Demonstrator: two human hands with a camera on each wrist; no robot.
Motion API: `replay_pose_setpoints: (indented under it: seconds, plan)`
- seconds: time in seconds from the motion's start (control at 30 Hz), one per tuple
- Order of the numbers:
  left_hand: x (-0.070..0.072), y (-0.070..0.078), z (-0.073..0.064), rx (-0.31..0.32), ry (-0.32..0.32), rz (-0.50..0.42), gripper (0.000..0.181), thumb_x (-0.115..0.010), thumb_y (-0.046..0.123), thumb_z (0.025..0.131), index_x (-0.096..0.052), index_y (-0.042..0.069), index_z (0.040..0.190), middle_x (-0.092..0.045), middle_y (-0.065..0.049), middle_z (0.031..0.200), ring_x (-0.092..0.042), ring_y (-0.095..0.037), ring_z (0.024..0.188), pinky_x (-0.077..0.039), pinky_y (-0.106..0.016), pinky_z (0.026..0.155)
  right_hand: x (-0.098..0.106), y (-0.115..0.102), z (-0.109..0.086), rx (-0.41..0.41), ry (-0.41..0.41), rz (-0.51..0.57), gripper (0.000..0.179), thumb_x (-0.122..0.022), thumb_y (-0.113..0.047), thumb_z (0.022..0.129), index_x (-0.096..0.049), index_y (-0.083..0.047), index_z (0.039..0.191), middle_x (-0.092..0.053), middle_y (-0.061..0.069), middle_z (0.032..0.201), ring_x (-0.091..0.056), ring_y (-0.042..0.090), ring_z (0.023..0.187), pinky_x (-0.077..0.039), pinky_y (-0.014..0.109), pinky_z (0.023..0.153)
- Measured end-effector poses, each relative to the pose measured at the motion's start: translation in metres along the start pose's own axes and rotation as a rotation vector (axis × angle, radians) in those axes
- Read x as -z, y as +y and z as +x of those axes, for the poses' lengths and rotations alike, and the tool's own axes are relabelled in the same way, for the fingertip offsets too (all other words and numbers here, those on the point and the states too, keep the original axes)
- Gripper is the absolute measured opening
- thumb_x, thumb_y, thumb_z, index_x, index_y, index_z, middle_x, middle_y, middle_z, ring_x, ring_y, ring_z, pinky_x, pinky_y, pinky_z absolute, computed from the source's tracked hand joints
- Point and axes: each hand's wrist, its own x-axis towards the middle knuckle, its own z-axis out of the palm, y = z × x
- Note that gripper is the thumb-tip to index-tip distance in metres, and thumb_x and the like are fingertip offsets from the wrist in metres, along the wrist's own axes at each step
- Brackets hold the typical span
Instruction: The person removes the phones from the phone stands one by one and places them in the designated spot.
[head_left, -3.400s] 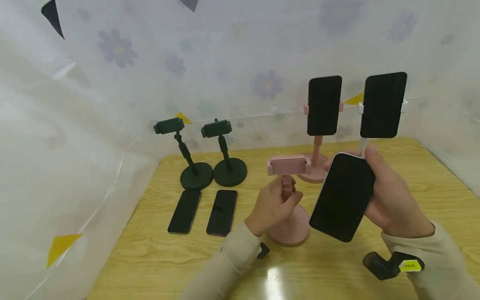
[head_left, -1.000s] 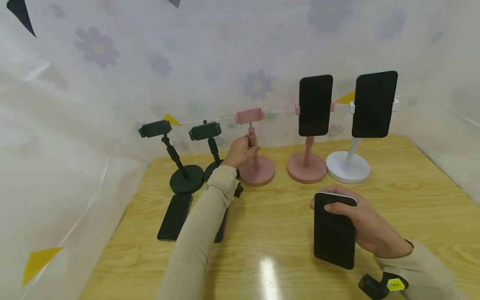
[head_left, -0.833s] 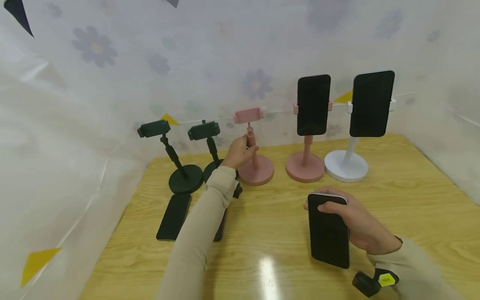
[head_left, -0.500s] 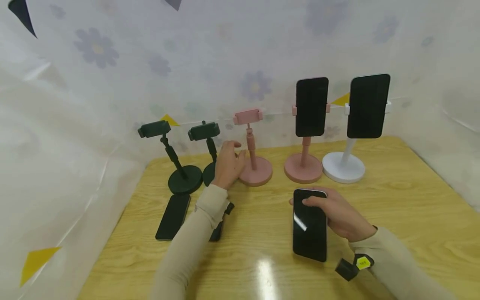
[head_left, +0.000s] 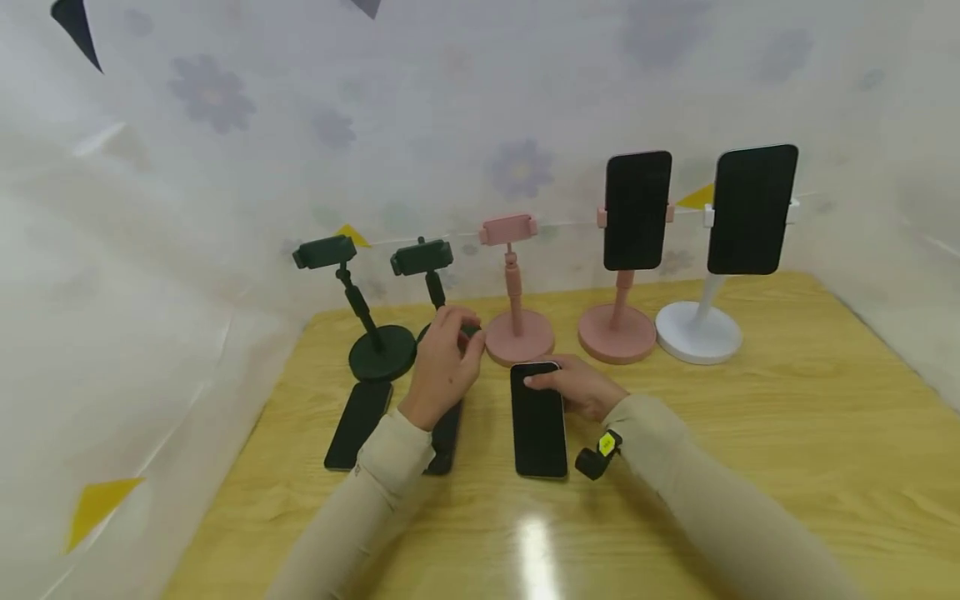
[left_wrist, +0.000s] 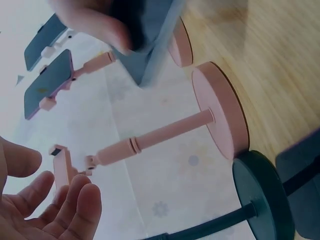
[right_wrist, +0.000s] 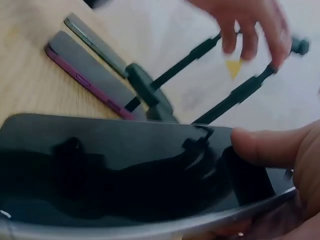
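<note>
Reference point: the middle pink phone stand (head_left: 514, 292), upright on the wood-grain table (head_left: 810, 483). Left and right are taken as I face it.

Right hand (head_left: 581, 387): grasping. I grip the pale-edged black smartphone (head_left: 540, 437) at its upper end, directly in front of the reference stand. My thumb lies across the glass; the other fingers pass behind the phone. The screen faces up toward me, and in the right wrist view it reflects a dark arm and hand. I cannot tell whether the lower end contacts the table.

Left hand (head_left: 442, 367): released. The fingers are loosely bent and spread apart, to the front left of the reference stand. The hand overlaps the inner dark green phone stand (head_left: 435, 287); I cannot tell whether it touches.

Left of the reference stand: the inner dark green phone stand is just beside it, and the outer dark green phone stand (head_left: 358, 304) is farther out. The magenta-edged smartphone (head_left: 447, 442) lies flat at the front left, partly hidden by my left hand. The outer black smartphone (head_left: 358, 425) lies beyond it, also flat.

Right of the reference stand: the right-hand pink phone stand (head_left: 617, 335) clamps an upright smartphone (head_left: 637, 212). The white phone stand (head_left: 697, 333), farthest right, clamps a slightly tilted smartphone (head_left: 753, 210).

Behind the reference stand: a pale floral backdrop (head_left: 525, 100).
</note>
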Motion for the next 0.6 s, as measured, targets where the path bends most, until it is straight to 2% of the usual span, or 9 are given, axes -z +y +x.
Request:
replay_pose_setpoints:
  seconds: [0.13,0.23,0.37,0.47,0.6]
  plan:
    - [0.007,-0.004,-0.005,0.038,-0.014,0.004,0.016,-0.06,0.015,0.097,-0.061,0.007,0.112,-0.059,-0.009,0.116,-0.061,-0.019,0.079,-0.051,-0.034,0.067,-0.006,-0.002,0.025,0.011,0.07,-0.2,0.058,-0.062,-0.025,0.097,-0.042,-0.004,0.148,-0.048,0.023,0.148,-0.051,0.036,0.134,-0.046,0.047,0.107]
    - [0.009,-0.006,-0.008,0.049,-0.025,0.011,0.016,-0.06,0.015,0.097,-0.061,0.007,0.111,-0.059,-0.009,0.116,-0.061,-0.02,0.079,-0.05,-0.034,0.067,-0.004,-0.001,0.036,0.04,0.091,-0.35,0.066,-0.064,-0.026,0.096,-0.036,-0.001,0.151,-0.039,0.025,0.154,-0.042,0.039,0.14,-0.039,0.05,0.113]
    - [0.012,-0.008,-0.012,0.052,-0.051,0.021,0.017,-0.059,0.016,0.098,-0.061,0.006,0.112,-0.058,-0.01,0.116,-0.059,-0.019,0.078,-0.05,-0.033,0.067,0.001,0.004,0.044,0.045,0.059,-0.433,0.054,-0.066,-0.018,0.093,-0.049,0.001,0.14,-0.048,0.025,0.144,-0.052,0.037,0.126,-0.044,0.047,0.106]
    - [0.015,-0.009,-0.015,0.062,-0.059,0.029,0.018,-0.06,0.017,0.098,-0.061,0.007,0.112,-0.058,-0.009,0.114,-0.058,-0.018,0.077,-0.049,-0.032,0.066,0.003,0.009,0.049,0.052,0.049,-0.47,0.044,-0.068,-0.011,0.09,-0.055,0.001,0.13,-0.05,0.024,0.141,-0.053,0.033,0.119,-0.046,0.044,0.099]
    - [0.019,-0.013,-0.019,0.082,-0.07,0.038,0.016,-0.06,0.017,0.098,-0.061,0.009,0.111,-0.058,-0.008,0.116,-0.058,-0.017,0.077,-0.048,-0.03,0.066,0.001,0.011,0.055,0.078,0.052,-0.491,0.044,-0.069,-0.007,0.088,-0.058,0.0,0.131,-0.05,0.023,0.144,-0.055,0.033,0.117,-0.048,0.041,0.094]
